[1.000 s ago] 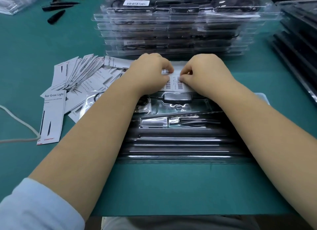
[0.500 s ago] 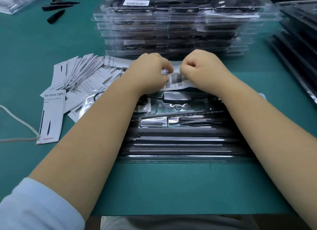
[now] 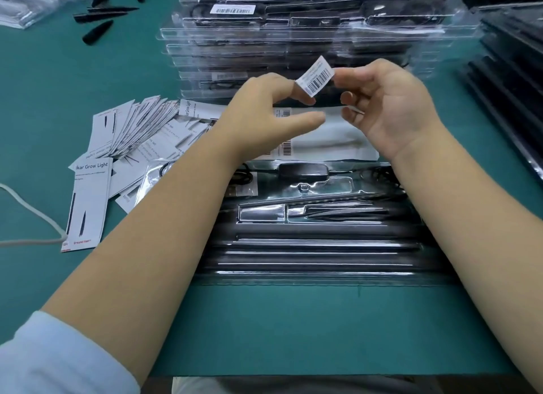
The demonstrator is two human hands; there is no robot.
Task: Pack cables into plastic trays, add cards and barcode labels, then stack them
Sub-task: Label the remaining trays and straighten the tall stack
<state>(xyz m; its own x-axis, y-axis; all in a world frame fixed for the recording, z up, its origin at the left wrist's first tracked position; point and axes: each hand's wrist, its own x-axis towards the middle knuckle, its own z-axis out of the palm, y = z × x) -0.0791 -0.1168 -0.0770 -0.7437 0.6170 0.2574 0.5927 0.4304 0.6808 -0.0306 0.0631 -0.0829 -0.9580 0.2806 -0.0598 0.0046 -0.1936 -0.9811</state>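
A small white barcode label (image 3: 316,76) hangs in the air above the label sheet (image 3: 332,141). My right hand (image 3: 390,108) holds it by its right edge with curled fingers. My left hand (image 3: 264,114) is beside it with fingers loosely spread; its index fingertip touches the label's lower left corner and its thumb stays apart below. The sheet lies across the far end of a clear plastic tray (image 3: 323,246) that holds black cables and rods, directly under my forearms.
A tall stack of packed trays (image 3: 293,41) stands right behind my hands. A fan of white cards (image 3: 132,129) lies at the left, with a white cord (image 3: 29,217) nearer the edge. Black spikes (image 3: 97,32) sit far left, dark trays (image 3: 514,70) at the right.
Both hands were down on the label sheet, picking at a label. They have lifted, and the label has come off the sheet and now hangs between the fingertips.
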